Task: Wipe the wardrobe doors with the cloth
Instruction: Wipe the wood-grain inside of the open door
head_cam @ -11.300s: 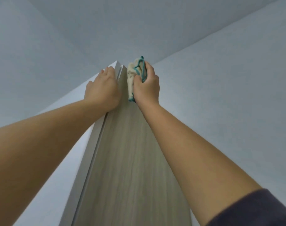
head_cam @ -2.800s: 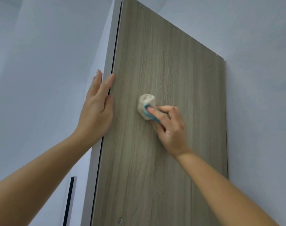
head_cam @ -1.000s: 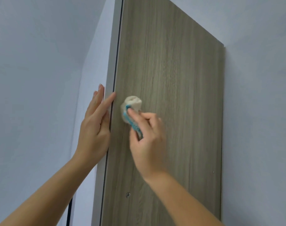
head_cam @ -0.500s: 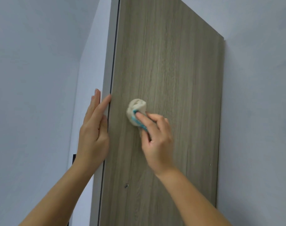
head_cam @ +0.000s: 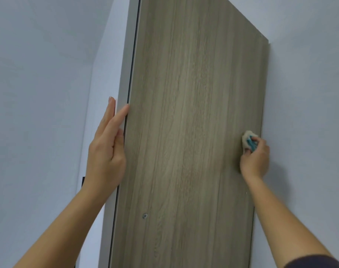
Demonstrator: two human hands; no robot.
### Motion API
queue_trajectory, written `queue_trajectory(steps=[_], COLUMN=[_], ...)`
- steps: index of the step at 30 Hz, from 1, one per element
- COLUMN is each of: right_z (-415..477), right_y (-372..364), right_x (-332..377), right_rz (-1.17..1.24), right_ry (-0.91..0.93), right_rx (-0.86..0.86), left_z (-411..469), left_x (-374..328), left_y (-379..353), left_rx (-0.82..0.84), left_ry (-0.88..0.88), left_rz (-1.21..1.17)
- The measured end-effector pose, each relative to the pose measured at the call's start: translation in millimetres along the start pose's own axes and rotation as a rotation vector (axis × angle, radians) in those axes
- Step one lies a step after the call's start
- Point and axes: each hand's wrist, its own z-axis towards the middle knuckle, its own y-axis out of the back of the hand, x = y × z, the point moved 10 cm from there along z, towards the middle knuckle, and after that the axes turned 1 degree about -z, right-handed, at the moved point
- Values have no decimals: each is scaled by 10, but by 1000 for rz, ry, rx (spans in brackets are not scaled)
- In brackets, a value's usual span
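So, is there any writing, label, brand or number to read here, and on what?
None can be read. The wardrobe door, the cloth in the right hand and the wall show no text; the small metal fitting on the door is too small to tell.

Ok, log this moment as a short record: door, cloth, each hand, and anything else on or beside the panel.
door: wood-grain wardrobe door, seen from below
cloth: bunched cream cloth with teal trim, pressed to the door near its right edge
right hand: right hand grips the cloth
left hand: left hand, fingers straight, rests against the white edge strip on the door's left side
fitting: small round metal fitting low on the panel
surroundings: pale wall to the right
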Motion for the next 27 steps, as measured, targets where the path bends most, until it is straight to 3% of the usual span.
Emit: queue_trajectory(steps=[6, 13, 19, 27], right_z=[292, 279, -73, -1125], right_y=[-42, -47, -13, 177], right_x=[-467, -648, -339, 903], right_rz=[-77, -98, 43, 403], right_ry=[-216, -253, -143, 163], right_rx=[113, 138, 90, 100], left_z=[1, -6, -8, -36], left_x=[11, 17, 10, 9], left_y=[1, 1, 0, 19], left_rx=[-6, -10, -5, -5], left_ry=[-9, -12, -18, -22], left_rz=[4, -14, -46, -158])
